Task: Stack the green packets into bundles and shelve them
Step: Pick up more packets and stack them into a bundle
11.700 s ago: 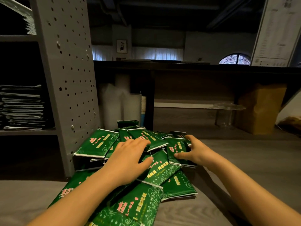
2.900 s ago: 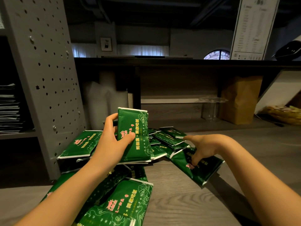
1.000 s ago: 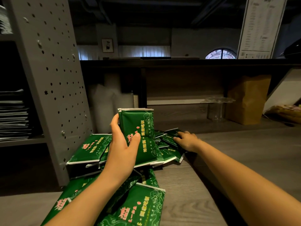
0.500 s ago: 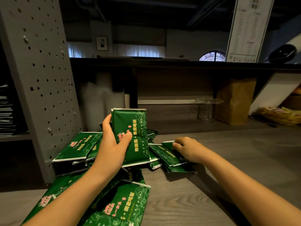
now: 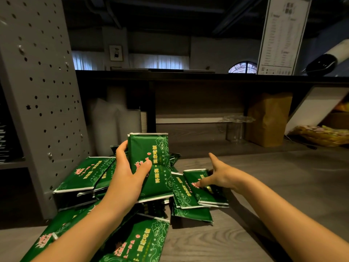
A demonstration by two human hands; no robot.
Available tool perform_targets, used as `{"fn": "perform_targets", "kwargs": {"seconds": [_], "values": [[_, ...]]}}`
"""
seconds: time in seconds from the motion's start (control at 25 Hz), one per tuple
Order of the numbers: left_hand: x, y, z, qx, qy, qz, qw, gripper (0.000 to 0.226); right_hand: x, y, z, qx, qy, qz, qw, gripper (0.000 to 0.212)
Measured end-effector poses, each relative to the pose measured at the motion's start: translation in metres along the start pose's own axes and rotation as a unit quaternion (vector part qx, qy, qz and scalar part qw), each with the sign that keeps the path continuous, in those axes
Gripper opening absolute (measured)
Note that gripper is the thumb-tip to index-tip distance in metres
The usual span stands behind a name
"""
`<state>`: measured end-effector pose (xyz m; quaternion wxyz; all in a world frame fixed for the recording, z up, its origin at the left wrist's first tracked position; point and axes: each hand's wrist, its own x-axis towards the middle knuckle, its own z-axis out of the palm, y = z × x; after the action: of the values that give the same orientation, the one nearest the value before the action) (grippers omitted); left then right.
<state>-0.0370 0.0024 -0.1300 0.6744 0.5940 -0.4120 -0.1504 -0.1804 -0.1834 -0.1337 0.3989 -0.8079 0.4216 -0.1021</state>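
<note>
My left hand (image 5: pixel 126 178) grips a bundle of green packets (image 5: pixel 156 163) and holds it upright above the heap, thumb across its front. Loose green packets lie around it: some to the left (image 5: pixel 83 174), some in the foreground (image 5: pixel 139 241). To the right, my right hand (image 5: pixel 222 174) has straight fingers pressing on the top packet (image 5: pixel 205 195) of a small overlapping pile, thumb raised. All of this sits on the grey wooden table (image 5: pixel 264 186).
A grey perforated shelf upright (image 5: pixel 37 91) stands at the left, with stacked items (image 5: pixel 3 140) on the shelf behind it. At the back are white bags (image 5: pixel 113 123), a glass stand (image 5: pixel 236 127) and a brown paper bag (image 5: pixel 268 118).
My right hand has uncurled from the packets at the right; its fingers now lie straight on the top one. My left hand still holds the upright bundle in about the same place.
</note>
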Motion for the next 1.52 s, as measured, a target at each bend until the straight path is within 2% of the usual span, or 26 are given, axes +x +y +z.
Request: {"fn": "perform_targets", "kwargs": {"seconds": [0.12,0.24,0.36,0.48,0.6,0.68,0.84,1.04,1.12,1.24,1.36,1.4,1.48,1.52], "values": [[0.001,0.003,0.0,-0.003,0.006,0.0,1.0,0.052,-0.002,-0.003,0.002,0.016,-0.009,-0.024,1.0,0.112],[0.0,0.004,0.001,-0.004,0.011,-0.004,1.0,0.053,-0.008,-0.008,0.002,0.029,0.026,-0.073,0.997,0.106],[0.001,0.005,0.002,-0.005,0.014,-0.013,1.0,0.051,-0.014,-0.014,0.0,0.092,0.11,-0.134,0.981,0.094],[0.0,0.007,0.002,-0.007,0.009,-0.025,1.0,0.044,-0.019,-0.021,-0.003,0.195,0.175,-0.185,0.947,0.08],[-0.002,0.007,0.002,-0.01,0.001,-0.035,0.999,0.041,-0.032,-0.035,0.002,0.332,0.147,-0.21,0.908,0.069],[-0.003,0.007,0.003,-0.016,-0.009,-0.042,0.999,0.04,-0.042,-0.044,0.014,0.36,0.116,-0.231,0.897,0.065],[-0.005,0.004,0.007,-0.061,-0.034,-0.054,0.996,0.038,-0.053,-0.054,0.046,0.3,0.138,-0.283,0.9,0.069],[-0.01,0.003,0.012,-0.062,-0.062,-0.045,0.995,0.051,-0.055,-0.056,0.074,0.245,0.164,-0.313,0.903,0.065],[-0.012,0.004,0.014,-0.035,-0.069,-0.019,0.997,0.049,-0.056,-0.056,0.077,0.265,0.151,-0.326,0.895,0.062],[-0.011,0.003,0.013,0.009,-0.065,0.03,0.997,0.058,-0.055,-0.057,0.075,0.308,0.118,-0.329,0.885,0.058],[-0.009,0.003,0.009,0.018,-0.054,0.046,0.997,0.058,-0.046,-0.055,0.055,0.301,0.132,-0.295,0.897,0.046],[-0.008,0.004,0.008,0.019,-0.049,0.049,0.997,0.057,-0.04,-0.048,0.045,0.251,0.156,-0.291,0.91,0.042],[-0.005,0.005,0.005,0.021,-0.038,0.056,0.998,0.054,-0.021,-0.034,0.022,0.019,0.176,-0.242,0.954,0.037],[-0.004,0.006,0.003,0.019,-0.032,0.056,0.998,0.054,-0.012,-0.027,0.013,-0.096,0.152,-0.194,0.964,0.039]]}}
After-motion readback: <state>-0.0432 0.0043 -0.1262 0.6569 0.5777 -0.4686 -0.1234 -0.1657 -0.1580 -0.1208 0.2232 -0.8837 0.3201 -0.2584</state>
